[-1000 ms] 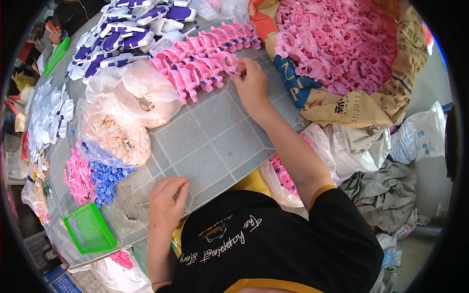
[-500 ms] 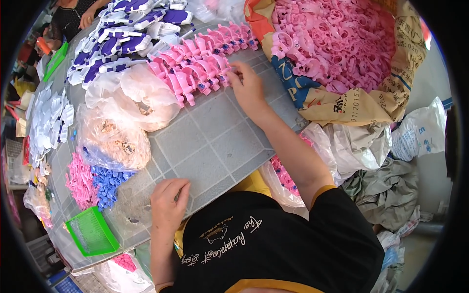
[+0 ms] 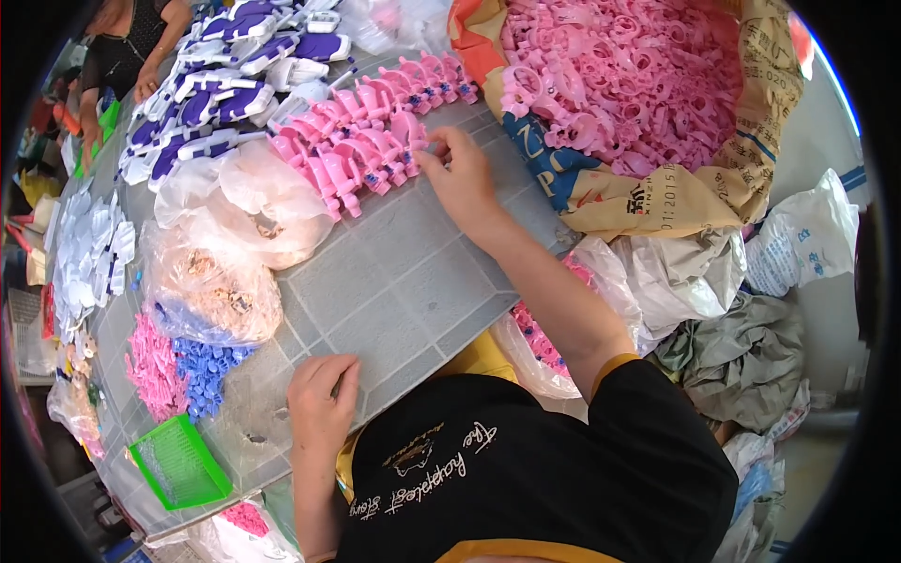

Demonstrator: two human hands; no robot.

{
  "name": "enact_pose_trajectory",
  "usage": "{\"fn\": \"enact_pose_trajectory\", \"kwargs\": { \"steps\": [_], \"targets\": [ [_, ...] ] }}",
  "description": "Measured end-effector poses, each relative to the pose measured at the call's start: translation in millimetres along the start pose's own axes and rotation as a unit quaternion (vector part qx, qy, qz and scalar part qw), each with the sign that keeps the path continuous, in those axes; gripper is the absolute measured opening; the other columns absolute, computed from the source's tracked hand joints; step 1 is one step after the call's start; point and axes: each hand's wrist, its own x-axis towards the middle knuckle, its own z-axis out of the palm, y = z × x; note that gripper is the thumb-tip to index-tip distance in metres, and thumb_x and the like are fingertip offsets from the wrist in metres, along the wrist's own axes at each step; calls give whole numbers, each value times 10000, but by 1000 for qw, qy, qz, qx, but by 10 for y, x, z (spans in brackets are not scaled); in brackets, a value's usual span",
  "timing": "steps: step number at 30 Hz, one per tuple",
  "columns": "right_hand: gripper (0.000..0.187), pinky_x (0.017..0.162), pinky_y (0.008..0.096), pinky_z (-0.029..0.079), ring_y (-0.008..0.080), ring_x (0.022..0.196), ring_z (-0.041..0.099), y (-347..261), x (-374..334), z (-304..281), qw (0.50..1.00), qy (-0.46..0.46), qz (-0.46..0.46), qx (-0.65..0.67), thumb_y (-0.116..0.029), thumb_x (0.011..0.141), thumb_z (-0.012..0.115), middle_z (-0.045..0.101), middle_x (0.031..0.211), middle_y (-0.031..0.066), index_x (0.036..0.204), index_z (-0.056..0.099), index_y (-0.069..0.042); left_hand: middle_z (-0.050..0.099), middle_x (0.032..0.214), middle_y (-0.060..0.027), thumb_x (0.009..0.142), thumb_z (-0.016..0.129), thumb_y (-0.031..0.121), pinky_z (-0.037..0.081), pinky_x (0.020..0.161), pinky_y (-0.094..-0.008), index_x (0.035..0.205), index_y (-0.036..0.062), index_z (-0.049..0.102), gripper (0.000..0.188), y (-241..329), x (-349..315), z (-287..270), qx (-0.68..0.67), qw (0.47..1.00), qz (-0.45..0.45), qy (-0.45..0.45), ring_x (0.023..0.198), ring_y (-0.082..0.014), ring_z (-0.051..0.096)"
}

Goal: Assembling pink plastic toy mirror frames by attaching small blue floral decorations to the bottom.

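Observation:
My right hand (image 3: pixel 458 178) is at the near right end of the rows of pink plastic parts (image 3: pixel 340 171). Its thumb and bent fingers close at the edge of the end part (image 3: pixel 406 134), partly covering it. Those parts stand side by side in two slanting rows, with small dark blue bits on several of them. My left hand (image 3: pixel 322 399) rests at the table's near edge, fingers curled in against the thumb; whatever it may hold is hidden.
A large paper sack (image 3: pixel 648 211) of loose pink parts stands at right. White-and-purple plastic parts (image 3: pixel 225 103) pile up at far left, near clear bags (image 3: pixel 221 281). Pink pieces (image 3: pixel 155 366), blue pieces (image 3: pixel 208 371) and a green basket (image 3: pixel 221 483) lie left. Another person (image 3: pixel 131 47) sits beyond.
The whole view has shifted slightly left. My right hand stays by the end of the pink rows, and my left hand stays curled at the edge. The other person's arms have come further into view.

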Motion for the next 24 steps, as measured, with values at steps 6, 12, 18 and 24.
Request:
{"fn": "enact_pose_trajectory", "kwargs": {
  "steps": [6, 12, 18, 24],
  "targets": [
    [395, 767, 421, 523, 298, 881, 632, -330, 168, -422, 975, 96, -125, -156, -201, 898, 782, 634, 1020, 168, 1196, 600, -15, 723, 892, -132, 844, 750, 28, 527, 757, -411, 923, 17, 732, 82, -6, -89, -22, 1, 999, -32, 3, 832, -325, 673],
    [539, 925, 552, 490, 458, 1109, 612, -432, 642, -788, 921, 142, -55, -359, -398, 973, 650, 606, 1189, 316, 1293, 555, 24, 712, 874, -141, 856, 753, 45, 536, 736, -383, 938, 20, 740, 86, -88, -204, -49, 35, 998, -41, 18, 818, -315, 684],
    [409, 910, 476, 531, 425, 1110, 656, -256, 740, -1214, 928, 17, 3, -372, -260, 1061, 471, 659, 1217, 296, 1328, 572, 33, 710, 899, -158, 889, 731, 83, 540, 793, -404, 990, 26, 739, 116, -176, -160, -99, 16, 1000, 1, 27, 884, -341, 683],
    [406, 1018, 418, 538, 301, 1159, 667, -594, 256, -898, 950, 77, 76, 291, -170, 1072, 556, 641, 1276, 215, 1424, 511, 26, 707, 944, -156, 859, 739, 51, 532, 822, -445, 1036, 32, 738, 179, -555, -182, -504, 171, 940, -117, 270, 907, -352, 664]
  ]
}}
